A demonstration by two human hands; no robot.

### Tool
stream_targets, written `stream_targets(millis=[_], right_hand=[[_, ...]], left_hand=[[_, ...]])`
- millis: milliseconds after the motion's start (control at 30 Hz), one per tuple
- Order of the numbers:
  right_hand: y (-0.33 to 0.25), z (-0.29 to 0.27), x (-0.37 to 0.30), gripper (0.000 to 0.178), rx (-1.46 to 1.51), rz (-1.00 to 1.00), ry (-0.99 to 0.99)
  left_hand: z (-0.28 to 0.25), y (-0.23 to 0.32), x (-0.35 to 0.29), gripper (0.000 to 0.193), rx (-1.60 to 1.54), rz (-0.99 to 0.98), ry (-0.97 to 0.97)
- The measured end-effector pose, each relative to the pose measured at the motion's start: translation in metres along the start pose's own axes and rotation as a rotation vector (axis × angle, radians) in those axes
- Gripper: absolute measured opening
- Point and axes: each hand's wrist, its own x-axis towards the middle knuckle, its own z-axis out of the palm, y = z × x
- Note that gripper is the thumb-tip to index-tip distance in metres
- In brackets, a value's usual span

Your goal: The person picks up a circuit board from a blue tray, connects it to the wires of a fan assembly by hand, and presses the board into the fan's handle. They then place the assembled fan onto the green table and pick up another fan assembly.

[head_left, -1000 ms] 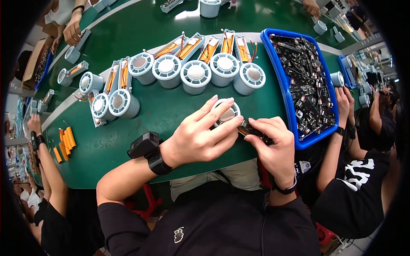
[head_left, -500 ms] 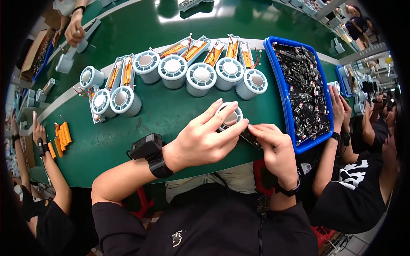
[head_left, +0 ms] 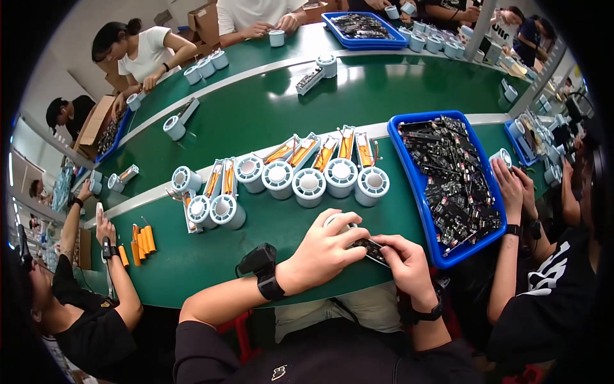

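Observation:
A light-blue housing (head_left: 338, 222) with a round head is in my left hand (head_left: 316, 253); its fingers wrap over the head and hide most of it. My right hand (head_left: 409, 265) pinches a narrow black circuit board (head_left: 375, 251) between thumb and fingers. The board lies along the handle side of the housing, and its inner end is under my left fingers. Whether it sits inside the handle I cannot tell. Beyond my hands stands a group of similar housings (head_left: 309, 185), with round slotted heads and orange batteries (head_left: 326, 152) in their open handles.
At the right a blue tray (head_left: 441, 259) holds many black circuit boards. Loose orange batteries (head_left: 146, 239) lie on the green table (head_left: 268, 233) at the left. Farther back, housings (head_left: 309, 81) rest on a green strip beyond a pale rail. Co-workers sit on both sides and opposite.
The view has tilted up, so the far side and co-workers now show. More of the board is visible between my hands. Both hands keep their grips.

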Motion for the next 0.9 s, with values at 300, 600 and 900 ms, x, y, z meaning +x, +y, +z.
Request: stream_targets(millis=[300, 600, 900], right_hand=[[0.012, 0.012, -0.017, 0.052, 0.594, -0.241, 0.181], [0.027, 0.009, -0.013, 0.055, 0.072, -0.216, -0.012], [0.011, 0.010, -0.012, 0.032, -0.097, -0.227, 0.094]], left_hand=[[-0.092, 0.055, 0.010, 0.018, 0.349, -0.113, 0.100], [-0.118, -0.185, 0.024, 0.011, 0.473, -0.643, 0.011], [-0.095, -0.222, 0.023, 0.030, 0.796, -0.523, -0.415]])
